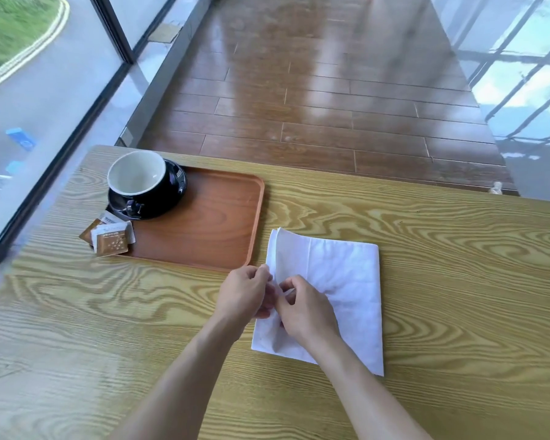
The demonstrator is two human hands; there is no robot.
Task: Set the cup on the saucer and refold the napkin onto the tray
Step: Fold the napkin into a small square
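A black cup with a white inside stands upright on a black saucer at the far left corner of the brown wooden tray. A white napkin lies flat on the table just right of the tray. My left hand pinches the napkin's left edge near its middle. My right hand rests on the napkin beside it, fingers pinching the same edge. The napkin's near left part is partly hidden under my hands.
Several small sugar packets lie on the tray's near left corner, overhanging onto the light wooden table. A glass window wall runs along the left. The table's far edge drops to a dark wood floor.
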